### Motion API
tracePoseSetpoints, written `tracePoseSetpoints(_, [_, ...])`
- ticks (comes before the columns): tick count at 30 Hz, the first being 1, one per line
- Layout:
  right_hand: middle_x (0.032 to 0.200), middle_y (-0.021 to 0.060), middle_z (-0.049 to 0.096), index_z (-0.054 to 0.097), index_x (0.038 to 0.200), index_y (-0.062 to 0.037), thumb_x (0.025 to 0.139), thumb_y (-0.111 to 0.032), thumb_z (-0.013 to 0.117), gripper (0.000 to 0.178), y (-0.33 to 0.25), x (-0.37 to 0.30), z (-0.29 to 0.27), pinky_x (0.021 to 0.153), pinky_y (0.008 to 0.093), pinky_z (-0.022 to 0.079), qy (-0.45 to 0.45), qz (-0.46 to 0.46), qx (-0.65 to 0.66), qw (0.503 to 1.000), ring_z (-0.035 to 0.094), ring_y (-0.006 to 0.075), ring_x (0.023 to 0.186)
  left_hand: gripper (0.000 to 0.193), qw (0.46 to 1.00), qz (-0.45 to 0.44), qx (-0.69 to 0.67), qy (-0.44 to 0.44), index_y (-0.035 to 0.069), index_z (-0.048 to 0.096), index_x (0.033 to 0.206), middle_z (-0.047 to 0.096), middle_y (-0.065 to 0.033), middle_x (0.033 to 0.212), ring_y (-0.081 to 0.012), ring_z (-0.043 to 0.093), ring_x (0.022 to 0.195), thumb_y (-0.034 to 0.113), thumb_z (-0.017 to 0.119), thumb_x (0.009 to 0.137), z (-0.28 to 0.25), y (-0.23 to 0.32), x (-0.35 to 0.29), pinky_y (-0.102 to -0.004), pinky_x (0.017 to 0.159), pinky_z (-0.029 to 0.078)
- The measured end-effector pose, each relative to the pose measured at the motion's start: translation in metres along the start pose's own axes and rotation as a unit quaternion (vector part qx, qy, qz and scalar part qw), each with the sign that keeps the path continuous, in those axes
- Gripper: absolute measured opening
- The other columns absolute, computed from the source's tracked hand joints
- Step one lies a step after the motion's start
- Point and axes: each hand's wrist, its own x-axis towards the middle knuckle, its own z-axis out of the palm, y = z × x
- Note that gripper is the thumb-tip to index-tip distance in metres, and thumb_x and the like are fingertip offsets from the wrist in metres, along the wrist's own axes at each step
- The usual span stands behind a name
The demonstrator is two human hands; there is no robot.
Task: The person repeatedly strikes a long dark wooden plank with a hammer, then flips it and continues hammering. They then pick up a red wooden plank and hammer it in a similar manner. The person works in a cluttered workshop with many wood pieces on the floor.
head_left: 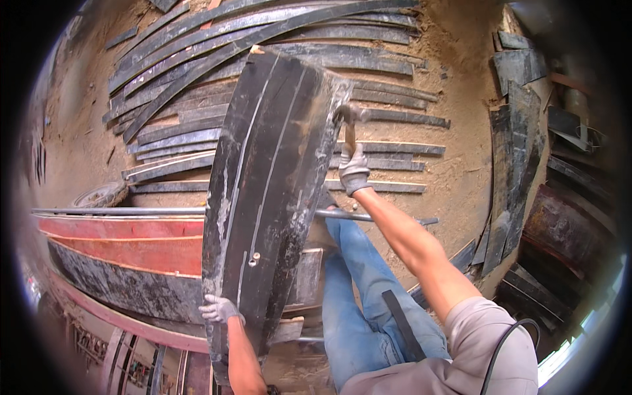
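Note:
A long black wooden panel (270,164), scuffed and streaked with white, lies steeply slanted in front of me. Its far end has a chipped corner. My right hand (354,168), in a grey glove, is closed round the handle of a claw hammer (349,135). The hammer's head is at the panel's right edge, near the far end; whether it touches the wood I cannot tell. Lower down, my gloved left hand (222,310) grips the panel's left edge, its fingers reaching over the side. Whatever lies beneath the panel is mostly hidden.
Several dark wooden strips (191,128) lie across the sandy ground beyond. Red-faced boards (125,236) are stacked at the left, beside a metal pipe (118,211) that passes under the panel. A wheel (102,196) rests on the ground. More dark planks (505,178) lie at the right.

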Motion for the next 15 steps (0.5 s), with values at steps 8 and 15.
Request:
tracePoseSetpoints(8, [0.075,0.0088,0.067,0.059,0.111,-0.0018,0.108,-0.038,0.059,0.036,-0.05,0.017,-0.165,0.055,0.0313,0.059,-0.089,-0.093,0.22,0.967,0.069,0.0164,0.065,0.076,0.985,0.063,-0.056,-0.153,0.01,0.034,0.163,0.039,-0.0354,0.16,-0.056,0.046,0.143,0.063,0.037,0.11,-0.007,-0.007,0.013,-0.0634,0.112,0.048])
tracePoseSetpoints(15, [0.079,0.0074,0.068,0.059,0.122,0.0019,0.102,-0.025,0.072,0.036,-0.087,-0.007,-0.237,0.048,0.0294,0.054,-0.161,0.025,0.271,0.949,0.065,0.012,0.055,0.061,0.977,0.066,0.036,-0.197,0.031,0.013,0.17,0.037,-0.0217,0.168,-0.0575,0.043,0.145,0.048,0.033,0.115,0.005,-0.002,0.015,-0.0665,0.11,0.048])
